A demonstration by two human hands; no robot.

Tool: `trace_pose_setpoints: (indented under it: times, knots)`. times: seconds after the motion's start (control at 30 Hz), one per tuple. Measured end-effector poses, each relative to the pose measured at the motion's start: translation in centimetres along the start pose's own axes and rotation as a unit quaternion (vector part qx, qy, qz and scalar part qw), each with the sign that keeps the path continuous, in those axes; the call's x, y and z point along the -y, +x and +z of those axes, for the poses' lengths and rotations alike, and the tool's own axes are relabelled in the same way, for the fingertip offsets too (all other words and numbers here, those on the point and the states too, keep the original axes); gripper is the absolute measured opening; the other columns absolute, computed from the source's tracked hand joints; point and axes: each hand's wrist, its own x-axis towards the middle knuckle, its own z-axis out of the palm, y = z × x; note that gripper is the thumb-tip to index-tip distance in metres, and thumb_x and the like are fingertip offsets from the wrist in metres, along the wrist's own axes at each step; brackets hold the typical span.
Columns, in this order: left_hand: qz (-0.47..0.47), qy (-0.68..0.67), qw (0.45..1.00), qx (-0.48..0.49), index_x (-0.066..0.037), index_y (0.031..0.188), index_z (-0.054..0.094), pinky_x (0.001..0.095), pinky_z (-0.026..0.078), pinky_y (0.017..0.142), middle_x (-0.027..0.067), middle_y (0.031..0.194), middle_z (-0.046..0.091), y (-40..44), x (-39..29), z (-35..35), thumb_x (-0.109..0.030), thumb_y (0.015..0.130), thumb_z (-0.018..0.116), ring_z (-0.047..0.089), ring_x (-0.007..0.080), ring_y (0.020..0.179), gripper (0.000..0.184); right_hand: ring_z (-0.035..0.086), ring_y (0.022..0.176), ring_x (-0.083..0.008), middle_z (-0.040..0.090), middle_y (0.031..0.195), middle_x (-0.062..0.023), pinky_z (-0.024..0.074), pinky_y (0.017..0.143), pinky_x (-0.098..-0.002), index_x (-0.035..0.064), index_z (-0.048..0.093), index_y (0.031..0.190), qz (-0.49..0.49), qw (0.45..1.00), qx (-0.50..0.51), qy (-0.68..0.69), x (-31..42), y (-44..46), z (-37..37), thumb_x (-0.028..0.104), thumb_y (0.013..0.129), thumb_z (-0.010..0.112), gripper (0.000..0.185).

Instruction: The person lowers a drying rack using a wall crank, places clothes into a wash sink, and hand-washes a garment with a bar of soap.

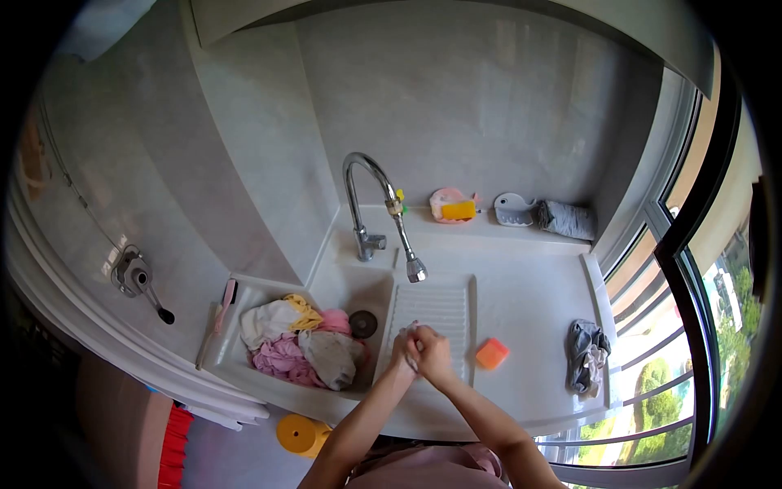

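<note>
Over the ribbed washboard [436,306] of the white sink unit, my left hand [404,345] and my right hand [432,349] are pressed together, both with curled fingers. A small pale bit shows at the top of the fingers, but what they hold, if anything, is too hidden to name. Just right of the hands lies an orange-pink soap bar [492,354]. To their left, a heap of clothes [281,354] in white, pink and yellow fills part of the basin, beside the round drain [363,323].
A chrome faucet [371,163] arches above the washboard. On the back ledge sit a pink soap dish [444,200] with a yellow bar, a grey whale-shaped dish [513,212] and a rolled grey cloth [566,220]. Dark clothes [586,354] lie at right, a brush [224,308] at left.
</note>
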Motion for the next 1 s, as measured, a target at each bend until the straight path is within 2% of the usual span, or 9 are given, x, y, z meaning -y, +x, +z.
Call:
trace_pose_setpoints:
  times: [0.07,0.3,0.5,0.53,0.57,0.63,0.7,0.73,1.0]
  knots:
    - [0.038,0.068,0.997,-0.029,-0.012,0.096,0.055,0.0327,0.048,0.066,0.0023,0.085,0.057,-0.1,1.1,1.4,-0.042,0.091,0.049,0.058,0.0164,0.079,0.031,0.06,0.06,-0.0365,0.062,0.073,-0.0148,0.0472,0.055,-0.0437,0.0082,0.053,0.095,0.16,0.986,-0.048,0.012,-1.4,2.3,-0.6,0.016,0.08,0.061,0.019]
    - [-0.086,-0.013,0.989,0.121,-0.009,0.099,0.055,0.0386,0.05,0.066,0.0085,0.084,0.06,0.8,0.0,-1.1,-0.047,0.091,0.041,0.061,0.0239,0.074,0.041,0.06,0.057,-0.0347,0.061,0.064,-0.0141,0.0472,0.053,-0.043,0.0073,0.055,0.081,-0.001,0.999,0.035,-0.027,1.5,-0.5,-0.7,0.023,0.079,0.063,0.017]
    - [-0.008,0.043,0.994,-0.1,-0.009,0.099,0.053,0.0349,0.049,0.071,0.0046,0.092,0.057,-1.1,1.0,2.8,-0.04,0.095,0.036,0.058,0.0197,0.085,0.035,0.059,0.059,-0.0363,0.061,0.066,-0.0165,0.0455,0.054,-0.0451,0.0054,0.057,0.077,0.101,0.991,0.005,-0.093,-0.3,0.7,-2.1,0.025,0.082,0.058,0.02]
    - [-0.009,0.005,0.997,0.078,-0.007,0.098,0.051,0.0385,0.048,0.075,0.006,0.092,0.057,3.4,2.6,-3.6,-0.039,0.095,0.034,0.057,0.022,0.086,0.036,0.06,0.061,-0.0354,0.061,0.068,-0.0164,0.046,0.055,-0.0447,0.0059,0.056,0.076,0.033,0.997,-0.009,-0.073,0.3,-0.7,-1.3,0.024,0.08,0.059,0.019]
    - [0.234,0.196,0.939,0.157,-0.007,0.095,0.05,0.0393,0.047,0.079,0.0084,0.09,0.056,6.0,5.3,-7.6,-0.043,0.094,0.035,0.056,0.0238,0.088,0.039,0.06,0.061,-0.0349,0.061,0.07,-0.0164,0.0461,0.056,-0.0447,0.0069,0.056,0.078,-0.017,0.998,-0.009,-0.066,0.6,-1.9,-0.8,0.025,0.078,0.061,0.018]
    - [-0.029,-0.023,0.984,0.172,-0.008,0.103,0.051,0.0362,0.046,0.082,0.0086,0.096,0.056,0.9,1.8,-2.1,-0.049,0.093,0.036,0.055,0.0226,0.092,0.045,0.059,0.06,-0.0371,0.061,0.069,-0.0174,0.045,0.056,-0.046,0.0069,0.056,0.081,0.031,0.998,0.002,-0.061,0.8,-1.3,-1.4,0.025,0.082,0.058,0.019]
    - [-0.019,0.062,0.997,-0.052,-0.009,0.113,0.051,0.0338,0.046,0.083,0.0077,0.101,0.056,-3.5,0.3,6.1,-0.054,0.091,0.038,0.055,0.0197,0.093,0.052,0.058,0.061,-0.0398,0.061,0.07,-0.0179,0.0438,0.057,-0.0475,0.0067,0.055,0.089,0.161,0.986,-0.022,-0.04,-0.2,0.9,-2.3,0.029,0.087,0.052,0.022]
    - [0.039,0.093,0.995,0.026,-0.009,0.12,0.05,0.0296,0.046,0.082,0.0055,0.103,0.058,-2.9,0.8,6.1,-0.051,0.091,0.042,0.055,0.0155,0.095,0.051,0.058,0.063,-0.0407,0.061,0.068,-0.0179,0.043,0.057,-0.0481,0.0064,0.052,0.097,0.17,0.985,-0.032,-0.027,-0.5,1.9,-3.2,0.034,0.091,0.047,0.029]
    - [0.16,-0.022,0.986,0.048,-0.011,0.095,0.06,0.038,0.05,0.08,0.0043,0.091,0.064,-1.7,-6.8,2.6,-0.033,0.091,0.053,0.062,0.0206,0.088,0.023,0.061,0.084,-0.0164,0.064,0.09,-0.0098,0.0481,0.07,-0.0303,0.0024,0.059,0.105,0.202,0.917,0.217,0.268,-8.0,-1.9,-3.6,0.03,0.085,0.063,0.034]
